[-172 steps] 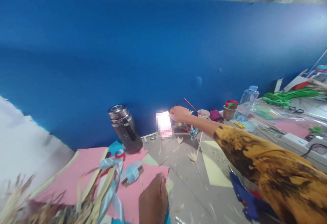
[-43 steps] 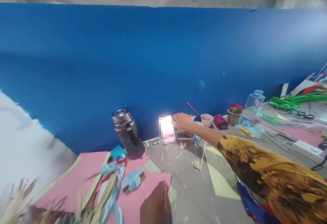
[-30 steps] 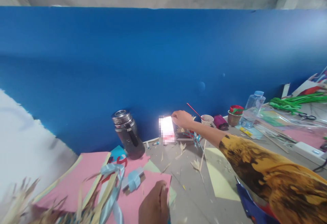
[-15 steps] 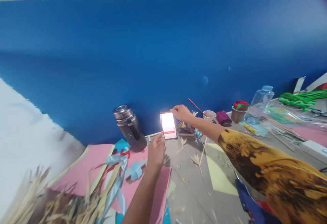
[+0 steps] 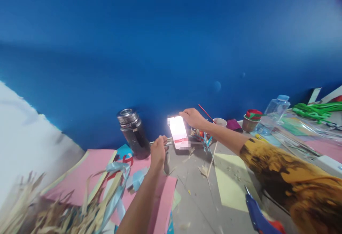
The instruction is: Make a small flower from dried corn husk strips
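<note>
My left hand point(image 5: 158, 151) has left the pink paper point(image 5: 88, 171) where it rested near the bottom edge and reached forward; it now sits just left of the phone point(image 5: 178, 133), fingers closed around a thin stick-like thing at the phone's lower left corner, though I cannot tell exactly what it is. The phone, which stood nearly upright against the blue board point(image 5: 171, 56), now leans back at a flatter tilt, with my right hand point(image 5: 192, 117) on its top edge.
</note>
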{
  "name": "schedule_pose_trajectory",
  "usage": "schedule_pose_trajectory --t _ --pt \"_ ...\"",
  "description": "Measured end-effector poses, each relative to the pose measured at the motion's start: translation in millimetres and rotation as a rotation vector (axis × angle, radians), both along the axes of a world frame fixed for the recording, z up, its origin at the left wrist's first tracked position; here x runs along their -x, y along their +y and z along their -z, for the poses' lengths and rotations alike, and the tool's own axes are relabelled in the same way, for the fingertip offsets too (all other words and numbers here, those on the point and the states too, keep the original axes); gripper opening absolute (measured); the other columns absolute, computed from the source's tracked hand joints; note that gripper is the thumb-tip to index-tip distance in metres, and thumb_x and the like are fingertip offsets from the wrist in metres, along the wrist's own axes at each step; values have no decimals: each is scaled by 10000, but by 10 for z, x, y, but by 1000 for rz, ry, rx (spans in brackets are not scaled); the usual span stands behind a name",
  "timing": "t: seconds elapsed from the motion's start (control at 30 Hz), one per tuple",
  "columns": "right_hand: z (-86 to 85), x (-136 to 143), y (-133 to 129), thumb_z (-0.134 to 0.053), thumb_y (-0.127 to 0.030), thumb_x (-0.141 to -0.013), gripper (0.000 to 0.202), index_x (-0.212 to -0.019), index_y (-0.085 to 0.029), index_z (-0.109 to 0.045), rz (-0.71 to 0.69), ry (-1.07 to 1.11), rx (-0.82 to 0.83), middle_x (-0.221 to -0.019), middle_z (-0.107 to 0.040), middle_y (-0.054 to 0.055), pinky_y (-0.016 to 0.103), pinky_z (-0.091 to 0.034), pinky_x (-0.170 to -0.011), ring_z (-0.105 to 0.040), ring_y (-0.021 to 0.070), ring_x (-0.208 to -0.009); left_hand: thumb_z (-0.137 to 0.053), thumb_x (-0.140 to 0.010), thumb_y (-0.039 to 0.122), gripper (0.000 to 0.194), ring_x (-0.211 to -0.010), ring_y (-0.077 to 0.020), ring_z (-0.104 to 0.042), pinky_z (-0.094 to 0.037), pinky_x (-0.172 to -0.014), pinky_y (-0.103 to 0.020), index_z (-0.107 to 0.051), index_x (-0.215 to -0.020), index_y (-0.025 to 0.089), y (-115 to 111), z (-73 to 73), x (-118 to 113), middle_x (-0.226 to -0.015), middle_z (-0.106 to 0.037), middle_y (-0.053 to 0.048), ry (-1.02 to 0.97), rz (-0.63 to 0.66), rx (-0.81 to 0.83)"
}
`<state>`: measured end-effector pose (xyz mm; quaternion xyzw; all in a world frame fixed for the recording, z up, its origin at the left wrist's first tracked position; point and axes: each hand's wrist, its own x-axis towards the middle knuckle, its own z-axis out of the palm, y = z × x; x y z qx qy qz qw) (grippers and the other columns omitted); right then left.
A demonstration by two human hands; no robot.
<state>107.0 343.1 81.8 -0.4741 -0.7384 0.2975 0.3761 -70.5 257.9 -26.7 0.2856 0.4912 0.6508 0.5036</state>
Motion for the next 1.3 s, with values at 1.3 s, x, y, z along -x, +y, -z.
schedule_pose_trajectory --t 1.3 --pt "-481 -263 -1468 -782 -332 -688 254 -831 -156 -667 -379 724 494 -663 -630 6 268 -382 -512 -507 109 -497 -410 -947 623 637 -767 -273 -708 -523 -574 -324 -666 -1193 94 -1064 -974 -490 -979 -733 -181 -580 646 -214"
